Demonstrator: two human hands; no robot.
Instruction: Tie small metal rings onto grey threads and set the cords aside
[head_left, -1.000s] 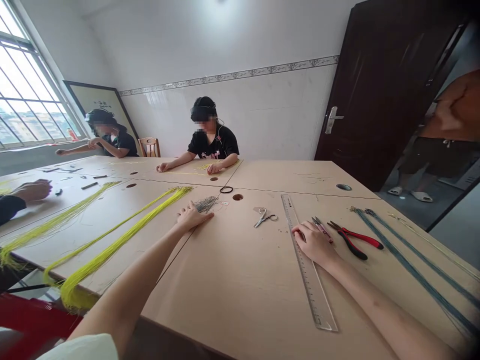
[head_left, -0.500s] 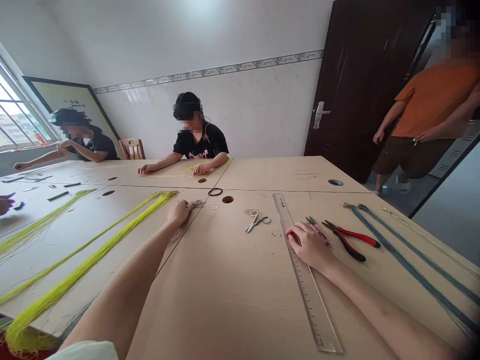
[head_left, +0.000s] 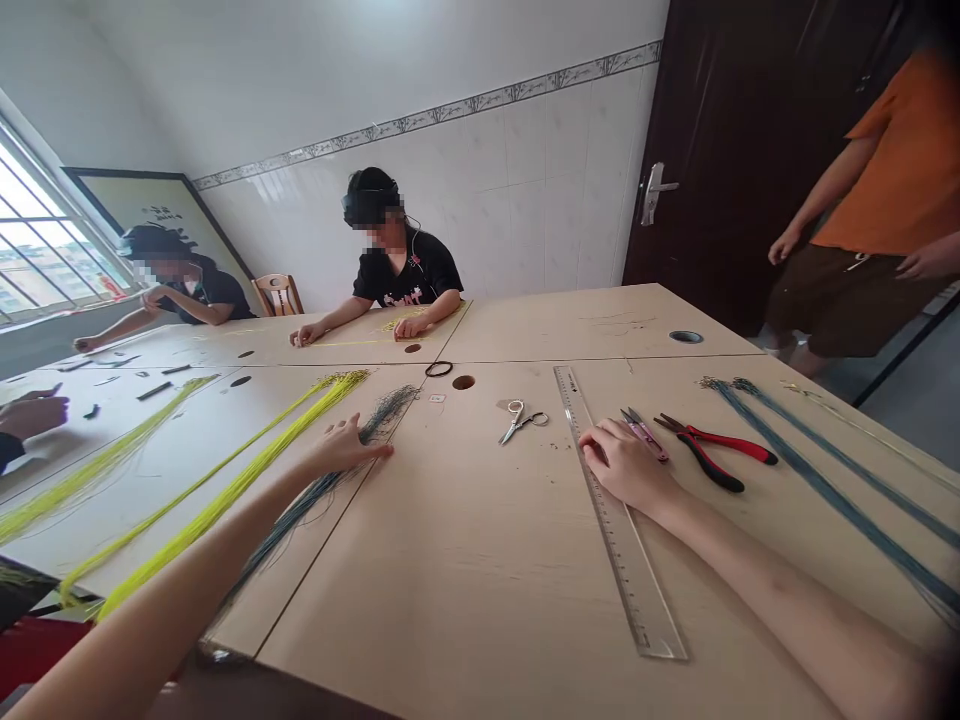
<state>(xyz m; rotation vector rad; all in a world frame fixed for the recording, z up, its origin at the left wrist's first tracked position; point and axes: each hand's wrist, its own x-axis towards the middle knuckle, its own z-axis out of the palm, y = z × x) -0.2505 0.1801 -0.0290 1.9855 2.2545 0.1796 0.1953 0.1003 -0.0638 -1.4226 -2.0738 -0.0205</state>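
Observation:
My left hand (head_left: 347,446) is open, its fingers spread over a bundle of blue-grey threads (head_left: 386,408) lying along the table seam. Whether any thread is between the fingers I cannot tell. Curled fingers of my right hand (head_left: 613,458) press on a clear ruler (head_left: 622,565), which lies lengthwise on the table. Just right of that hand are pink-handled thread snips (head_left: 646,437) and red-and-black pliers (head_left: 709,450). Small silver scissors (head_left: 521,422) lie left of the ruler. A yellow thread bundle (head_left: 247,470) stretches out left of my left hand.
More blue-grey threads (head_left: 817,480) lie at right. A black ring (head_left: 439,369), a table hole (head_left: 463,382) and a tape roll (head_left: 685,337) are farther back. One co-worker (head_left: 405,260) sits opposite, another (head_left: 180,280) at far left. A person in orange (head_left: 892,170) stands by the door.
My left hand has drawn back toward me from the far end of the blue-grey threads, and its fingers have spread. My right hand stays on the ruler. The view has shifted slightly.

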